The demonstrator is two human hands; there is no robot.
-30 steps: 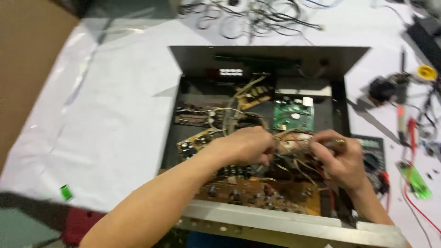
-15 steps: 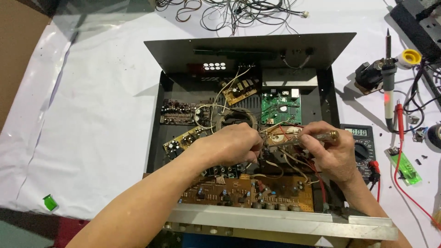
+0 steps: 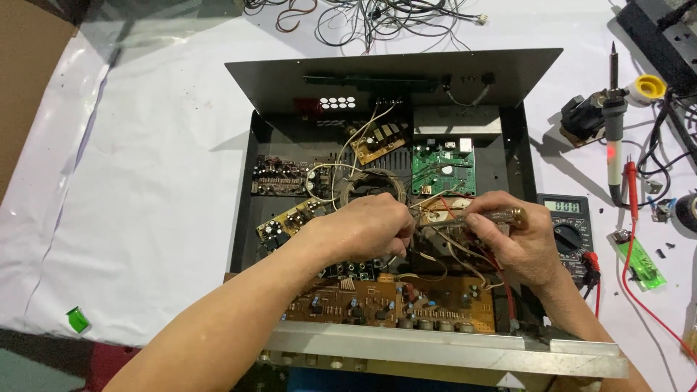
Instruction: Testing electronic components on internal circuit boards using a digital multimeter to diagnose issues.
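A white sheet covered the tabletop (image 3: 145, 181), and on it sat an opened black metal chassis (image 3: 243, 218) with its rear panel (image 3: 392, 76) tilted back. Inside the chassis lay several circuit boards: a long brown board (image 3: 363, 305) along the front edge behind a silver front panel (image 3: 443, 348), a green board (image 3: 443, 168) toward the back right, a small tan board (image 3: 377, 141) beside it, a dark board (image 3: 279, 176) at the left, and another small tan board (image 3: 287, 223) below that. A ring-shaped coil (image 3: 374, 185) sat at the middle, and loose wires ran over it toward the hands. A tangle of cables (image 3: 363, 18) lay on the sheet behind the chassis. To the right stood a soldering iron (image 3: 613, 131) beside a yellow spool (image 3: 646, 88), a digital multimeter (image 3: 570, 225) just beside the chassis wall, red probe leads (image 3: 632, 189), and a green strip (image 3: 639, 263). A small green object (image 3: 76, 319) lay on the sheet at the near left. Over the chassis middle, the left hand (image 3: 370, 229) was closed, pinching a bundle of wires (image 3: 443, 225) that ran between the two hands. The right hand (image 3: 519, 239) was wrapped around a screwdriver with a clear amber handle (image 3: 501, 215), held roughly level with its tip hidden among the wires, pointing toward the left hand.
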